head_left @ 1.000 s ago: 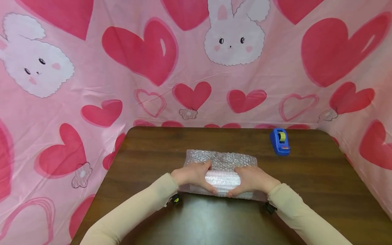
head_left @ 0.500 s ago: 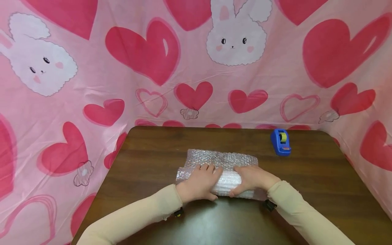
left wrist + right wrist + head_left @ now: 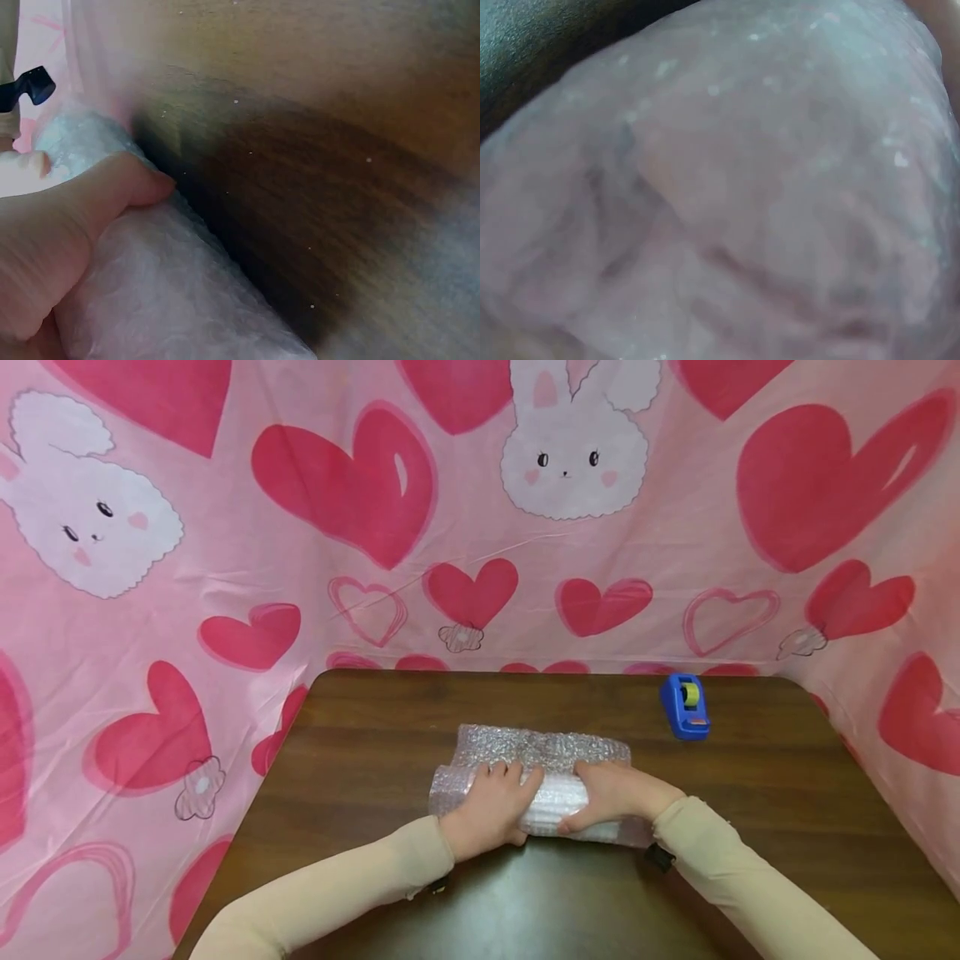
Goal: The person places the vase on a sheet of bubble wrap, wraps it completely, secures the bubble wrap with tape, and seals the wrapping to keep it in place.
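Observation:
A roll of clear bubble wrap [image 3: 553, 803] lies across the table, whitish in its middle. Behind it a flat stretch of the same wrap extends away. My left hand [image 3: 491, 810] grips the roll from above, fingers over the top and thumb at the near side. On the right part, my right hand [image 3: 617, 793] holds the roll with its thumb along the front. The left wrist view shows the left thumb [image 3: 124, 184] pressed on the wrap's side. Crinkled plastic [image 3: 765, 150] fills the blurred right wrist view. What lies inside the roll cannot be made out.
A blue tape dispenser [image 3: 686, 708] with yellow tape stands at the back right of the dark wooden table [image 3: 360, 727]. A pink cloth [image 3: 465, 539] with hearts and rabbits hangs behind and at both sides.
My left hand has shifted from the roll's left end onto its top, fingers now laid over it, and the left end of the wrap has come into view. The right hand stays almost in place.

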Demonstrator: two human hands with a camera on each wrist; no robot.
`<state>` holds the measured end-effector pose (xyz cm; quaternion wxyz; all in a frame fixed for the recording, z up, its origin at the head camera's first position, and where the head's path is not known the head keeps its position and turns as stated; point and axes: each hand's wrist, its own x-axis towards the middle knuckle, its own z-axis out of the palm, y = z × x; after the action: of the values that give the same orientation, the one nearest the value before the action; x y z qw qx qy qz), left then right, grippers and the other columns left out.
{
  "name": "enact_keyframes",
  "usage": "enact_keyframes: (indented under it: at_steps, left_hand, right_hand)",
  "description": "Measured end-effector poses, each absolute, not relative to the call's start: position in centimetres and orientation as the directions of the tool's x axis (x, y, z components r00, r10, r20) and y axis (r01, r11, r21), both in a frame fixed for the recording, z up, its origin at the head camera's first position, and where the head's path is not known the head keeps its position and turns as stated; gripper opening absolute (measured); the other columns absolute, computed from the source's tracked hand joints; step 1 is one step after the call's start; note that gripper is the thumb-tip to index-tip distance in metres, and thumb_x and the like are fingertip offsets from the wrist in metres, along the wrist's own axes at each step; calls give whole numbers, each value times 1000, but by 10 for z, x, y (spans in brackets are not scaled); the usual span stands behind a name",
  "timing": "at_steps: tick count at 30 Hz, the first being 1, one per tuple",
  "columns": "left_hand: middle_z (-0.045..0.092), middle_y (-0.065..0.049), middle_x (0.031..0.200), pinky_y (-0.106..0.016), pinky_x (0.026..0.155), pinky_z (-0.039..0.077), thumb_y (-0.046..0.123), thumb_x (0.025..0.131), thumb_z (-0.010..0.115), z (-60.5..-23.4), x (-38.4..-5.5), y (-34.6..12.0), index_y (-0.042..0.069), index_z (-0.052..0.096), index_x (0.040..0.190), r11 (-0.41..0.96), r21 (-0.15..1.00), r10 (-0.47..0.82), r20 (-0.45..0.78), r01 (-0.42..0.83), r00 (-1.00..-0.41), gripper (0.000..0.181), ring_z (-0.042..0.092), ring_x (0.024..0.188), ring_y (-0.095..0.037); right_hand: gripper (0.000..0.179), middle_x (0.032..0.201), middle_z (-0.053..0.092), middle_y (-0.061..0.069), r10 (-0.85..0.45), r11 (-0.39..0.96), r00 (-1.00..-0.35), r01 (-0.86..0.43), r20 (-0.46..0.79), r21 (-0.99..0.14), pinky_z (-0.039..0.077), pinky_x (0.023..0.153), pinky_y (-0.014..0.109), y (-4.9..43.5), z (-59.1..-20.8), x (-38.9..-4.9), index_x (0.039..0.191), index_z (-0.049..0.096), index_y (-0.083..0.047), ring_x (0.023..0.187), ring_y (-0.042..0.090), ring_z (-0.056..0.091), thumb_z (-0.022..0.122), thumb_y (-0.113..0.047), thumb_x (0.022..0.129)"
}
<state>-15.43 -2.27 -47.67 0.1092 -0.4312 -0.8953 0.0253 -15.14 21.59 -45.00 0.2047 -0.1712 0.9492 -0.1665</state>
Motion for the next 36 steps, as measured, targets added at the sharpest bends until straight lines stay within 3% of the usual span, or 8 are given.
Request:
enact_keyframes:
  at_steps: [6, 10, 14, 18, 22, 27, 32, 36]
  left_hand:
    - [67, -13, 116, -50, 84, 56, 61, 61, 95, -476, -153, -20, 13, 50, 138, 635, -141, 772, 140, 759, -620, 101, 67, 99, -30]
    - [67, -12, 113, -50, 82, 56, 60, 61, 95, -474, -156, -17, 14, 51, 137, 636, -122, 771, 108, 762, -627, 99, 68, 97, -30]
    - [68, -11, 109, -48, 76, 57, 60, 62, 94, -470, -160, -15, 14, 52, 134, 630, -102, 776, 57, 770, -628, 95, 68, 93, -30]
    - [69, -12, 107, -43, 69, 57, 57, 63, 94, -464, -166, -14, 14, 52, 132, 626, -68, 778, 0, 777, -628, 92, 69, 88, -29]
    - [70, -13, 108, -42, 67, 58, 52, 65, 93, -460, -173, -13, 13, 51, 133, 620, -4, 782, -70, 784, -619, 89, 70, 86, -29]
    - [71, -11, 112, -40, 74, 58, 48, 69, 91, -454, -179, -12, 12, 49, 141, 619, 100, 781, -179, 779, -598, 91, 70, 94, -25]
    - [72, -9, 117, -35, 77, 58, 48, 71, 90, -449, -183, -12, 6, 43, 152, 607, 182, 786, -283, 774, -550, 103, 70, 95, -19]
    - [72, -5, 112, -33, 74, 56, 57, 71, 89, -450, -185, -17, 7, 44, 150, 631, 245, 770, -315, 736, -555, 104, 68, 90, -15]
  right_hand:
    - [102, 124, 69, 15, -364, 891, -861, -210, -357, -402, 54, 93, 54, 218, -448, -152, 139, 56, 2, 105, 29, 68, 73, -77, 78]
    - [88, 121, 70, 13, -339, 899, -880, -198, -334, -391, 54, 94, 53, 220, -449, -152, 134, 60, -2, 104, 28, 68, 61, -77, 87]
    - [83, 121, 68, 14, -375, 902, -906, -309, -194, -302, 49, 101, 60, 221, -449, -146, 128, 66, -5, 109, 33, 66, 54, -78, 91]
    - [79, 123, 67, 14, -443, 878, -897, -437, 15, -197, 46, 102, 66, 216, -447, -134, 130, 66, -5, 115, 34, 64, 58, -74, 92]
    - [86, 124, 66, 17, -519, 846, -841, -531, 154, -48, 48, 97, 65, 205, -447, -118, 136, 61, -1, 115, 36, 63, 72, -70, 85]
    - [112, 129, 60, 26, -528, 849, -838, -523, 138, 75, 48, 95, 65, 191, -456, -100, 145, 49, 5, 117, 44, 58, 88, -66, 68]
    - [103, 117, 61, 21, -533, 846, -823, -521, 193, 115, 50, 87, 59, 191, -468, -98, 137, 53, 0, 107, 39, 60, 100, -47, 59]
    - [94, 112, 63, 17, -554, 831, -809, -551, 199, 74, 51, 85, 57, 193, -469, -105, 133, 54, -2, 102, 36, 62, 98, -40, 59]
